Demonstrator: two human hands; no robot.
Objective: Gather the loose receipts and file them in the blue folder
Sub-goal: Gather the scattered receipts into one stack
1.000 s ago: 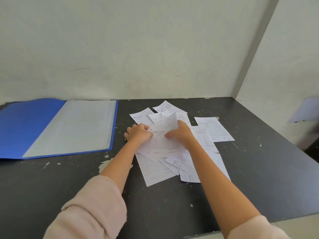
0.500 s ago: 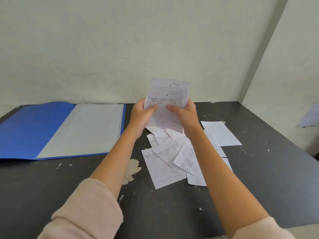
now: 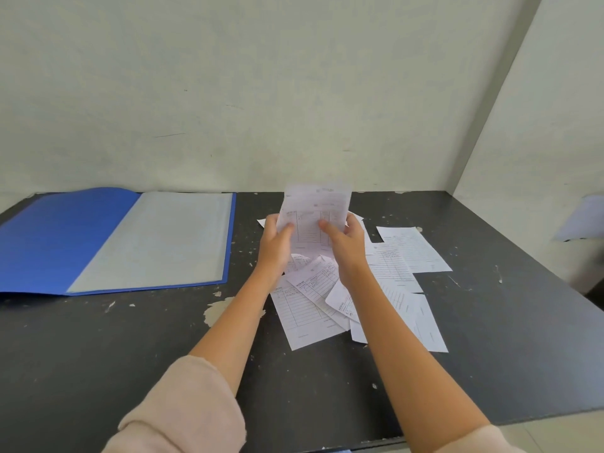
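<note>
Nearest the camera, two pale pink sleeves sit pushed up above the elbows, and both bare forearms reach forward over the dark table, converging toward the middle of the scene. On the tabletop just left of the left forearm, a patch of chipped paint shows pale against the black surface.

Beneath and between the forearms lies a heap of loose receipts, overlapping at odd angles, some tucked under the right arm and others spread out to the right toward a single sheet lying flatter near the far right of the pile.

Above that heap, the left hand and the right hand are raised off the table with the wrists bent slightly up. Each pinches a side edge of a small bundle of receipts, thumb on the near face and fingers behind, so the bundle stands nearly upright with its printed face toward the camera. The hands are close together, apart only by the width of the paper.

Off to the left, well apart from the pile, the blue folder lies open flat on the table, its clear inner sleeve on the right-hand leaf. Behind everything rises a plain pale wall.
</note>
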